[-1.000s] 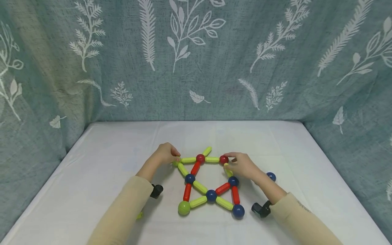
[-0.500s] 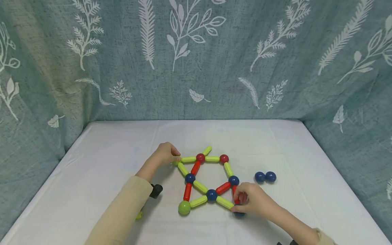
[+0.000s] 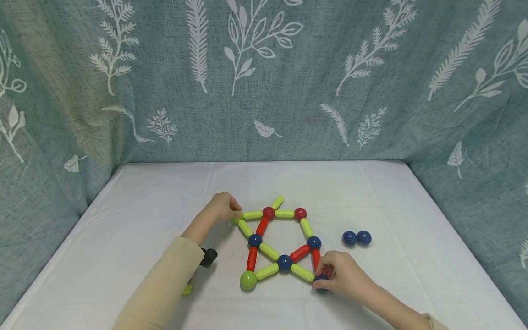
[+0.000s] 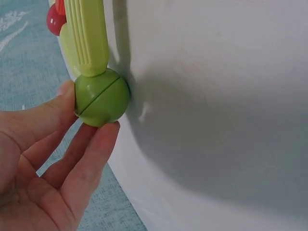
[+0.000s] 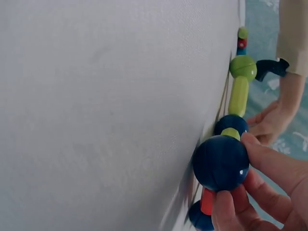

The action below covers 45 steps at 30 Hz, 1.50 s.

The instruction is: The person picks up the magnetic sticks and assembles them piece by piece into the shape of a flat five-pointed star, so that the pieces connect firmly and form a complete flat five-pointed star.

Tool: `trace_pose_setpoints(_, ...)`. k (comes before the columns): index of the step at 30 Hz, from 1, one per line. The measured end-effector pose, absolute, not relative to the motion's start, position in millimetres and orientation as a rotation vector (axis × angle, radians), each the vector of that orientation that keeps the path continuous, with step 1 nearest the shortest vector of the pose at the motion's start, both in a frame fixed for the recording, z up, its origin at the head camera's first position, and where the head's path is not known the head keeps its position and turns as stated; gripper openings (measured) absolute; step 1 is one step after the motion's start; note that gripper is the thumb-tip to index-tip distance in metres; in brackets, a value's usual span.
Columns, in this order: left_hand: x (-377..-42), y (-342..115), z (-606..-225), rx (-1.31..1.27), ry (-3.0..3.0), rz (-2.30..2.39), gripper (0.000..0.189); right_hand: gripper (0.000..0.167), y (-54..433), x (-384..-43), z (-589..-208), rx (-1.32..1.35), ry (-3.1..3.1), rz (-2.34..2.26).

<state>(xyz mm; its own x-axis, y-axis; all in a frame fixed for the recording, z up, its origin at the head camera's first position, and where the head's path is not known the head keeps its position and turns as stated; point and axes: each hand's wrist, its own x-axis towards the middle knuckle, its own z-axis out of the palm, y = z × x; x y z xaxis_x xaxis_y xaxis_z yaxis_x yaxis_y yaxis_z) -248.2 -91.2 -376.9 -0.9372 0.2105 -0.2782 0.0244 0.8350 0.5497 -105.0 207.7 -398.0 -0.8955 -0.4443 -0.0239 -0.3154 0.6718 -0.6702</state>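
Balls and short rods joined into a flat frame lie on the white cloth. At its far left corner my left hand (image 3: 222, 207) pinches a green ball (image 4: 102, 97) between thumb and fingertips; a yellow-green rod (image 4: 87, 36) sticks to that ball. My right hand (image 3: 344, 275) grips the dark blue ball (image 5: 221, 162) at the near right corner, where a red rod (image 3: 316, 260) and a yellow-green rod (image 3: 303, 273) meet. Another green ball (image 3: 248, 280) forms the near left corner. Two red balls, one of them the middle red ball (image 3: 268, 212), sit along the far side.
Two loose blue balls (image 3: 356, 238) touch each other right of the frame. A yellow-green piece (image 3: 187, 289) shows partly behind the left forearm. One rod (image 3: 277, 202) points away from the far side. A patterned curtain (image 3: 264, 82) hangs behind the table.
My right hand has gone from the far right red ball down to the near right blue ball. The left hand stays at its green ball; the frame has shifted very slightly left.
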Motion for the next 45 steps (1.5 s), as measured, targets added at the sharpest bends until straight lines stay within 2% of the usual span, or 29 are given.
trace_pose_setpoints(10, -227, -116, -376, 0.211, 2.701, 0.736, 0.015, 0.019, 208, -121, -399, -0.537, 2.834, -0.943)
trace_pose_setpoints(22, -185, -132, -374, 0.332, 2.745, 0.663, 0.018, 0.017, 210, -162, -391, -0.360, 2.892, -0.786)
trace_pose_setpoints(35, -142, -107, -384, 0.413, 2.656, 0.856, 0.032, 0.020, 224, -205, -391, -0.307, 2.899, -0.838)
trace_pose_setpoints(45, -124, -93, -388, 0.410, 2.599, 0.916, 0.034, 0.021, 227, -219, -391, -0.312, 2.880, -0.855)
